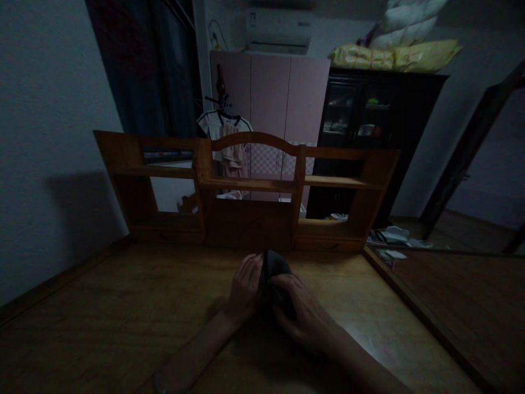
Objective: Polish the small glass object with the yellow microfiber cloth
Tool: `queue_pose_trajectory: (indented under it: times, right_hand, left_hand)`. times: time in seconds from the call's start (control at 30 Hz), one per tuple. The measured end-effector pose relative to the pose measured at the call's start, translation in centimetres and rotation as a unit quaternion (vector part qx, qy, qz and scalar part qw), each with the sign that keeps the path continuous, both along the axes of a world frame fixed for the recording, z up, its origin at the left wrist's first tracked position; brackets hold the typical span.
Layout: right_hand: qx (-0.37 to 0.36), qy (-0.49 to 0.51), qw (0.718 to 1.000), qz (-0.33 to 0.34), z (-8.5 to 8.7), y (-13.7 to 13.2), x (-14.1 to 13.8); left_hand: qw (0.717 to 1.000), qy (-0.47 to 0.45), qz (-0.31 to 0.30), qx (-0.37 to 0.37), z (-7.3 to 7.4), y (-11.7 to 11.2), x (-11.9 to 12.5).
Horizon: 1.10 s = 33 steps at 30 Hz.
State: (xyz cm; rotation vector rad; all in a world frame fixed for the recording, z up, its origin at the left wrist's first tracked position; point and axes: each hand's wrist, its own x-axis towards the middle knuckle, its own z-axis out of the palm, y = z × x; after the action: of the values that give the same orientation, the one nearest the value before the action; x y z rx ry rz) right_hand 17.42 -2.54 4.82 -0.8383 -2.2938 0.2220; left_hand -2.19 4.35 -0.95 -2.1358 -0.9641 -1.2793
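Low over the wooden desk (164,295), a dark, rounded object (278,265) is between my two hands. The dim light hides its exact kind; a darker band runs along its upper left edge. My left hand (245,287) presses against its left side with the fingers curled together. From the right, my right hand (301,306) grips it, with the thumb low and the fingers bent over the top. Shadow and my hands cover its lower part.
At the desk's back stands a wooden shelf unit (248,184) with compartments and small drawers. A wall (53,164) borders the left. On the right runs a raised wooden edge (418,309), with papers (396,235) beyond. Behind are a pink wardrobe (270,98) and a dark cabinet (381,109).
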Motion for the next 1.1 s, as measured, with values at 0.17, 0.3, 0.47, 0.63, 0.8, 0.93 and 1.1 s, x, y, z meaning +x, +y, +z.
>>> queue_pose_trajectory:
  times: [0.17, 0.3, 0.47, 0.63, 0.8, 0.93, 1.1]
  right_hand:
    - [0.085, -0.059, 0.994, -0.022, 0.5, 0.4, -0.3]
    - [0.079, -0.062, 0.995, -0.023, 0.6, 0.1, -0.6]
    - [0.033, -0.010, 0.999, -0.010, 0.3, -0.2, -0.6]
    - [0.075, -0.007, 0.997, -0.018, 0.3, -0.2, -0.8]
    - [0.108, -0.013, 0.993, -0.042, 0.3, 0.0, -0.9]
    - [0.111, -0.019, 0.993, -0.042, 0.2, 0.0, -0.8]
    - [0.109, -0.017, 0.993, -0.032, 0.2, 0.0, -0.8]
  left_hand:
    - [0.999, -0.011, -0.026, -0.045, 1.2, -0.8, 0.0]
    - [0.999, -0.006, -0.012, -0.033, 0.6, -0.6, 0.1]
    - [0.999, 0.013, 0.015, 0.028, -0.8, 0.1, 0.1]
    - [1.000, 0.006, -0.004, 0.008, -0.1, -0.1, 0.1]
    - [0.999, -0.001, -0.033, -0.022, 0.9, -0.7, 0.3]
    - [0.999, -0.004, -0.033, -0.036, 1.0, -0.7, 0.3]
    - [0.999, -0.008, -0.026, -0.018, 1.1, -0.6, 0.3]
